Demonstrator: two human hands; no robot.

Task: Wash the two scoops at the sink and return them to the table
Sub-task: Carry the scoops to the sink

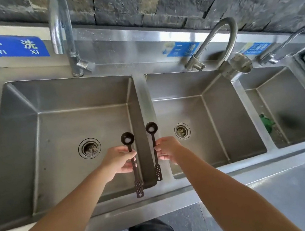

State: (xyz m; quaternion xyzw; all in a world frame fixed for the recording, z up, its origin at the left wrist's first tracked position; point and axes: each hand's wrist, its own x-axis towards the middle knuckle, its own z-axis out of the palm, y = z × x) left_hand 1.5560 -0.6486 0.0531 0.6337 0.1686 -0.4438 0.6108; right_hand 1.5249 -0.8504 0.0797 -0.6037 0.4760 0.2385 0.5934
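Scoops pinched mid-handle: left scoop by left hand, right scoop by right hand; long axes parallel, bowls beyond grips toward leftmost faucet; left hand nearer it.

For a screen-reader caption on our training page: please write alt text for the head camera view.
A person's left hand and right hand each hold a dark long-handled scoop by its handle above a steel three-basin sink. The left scoop is over the left basin, the right scoop over the divider beside it.
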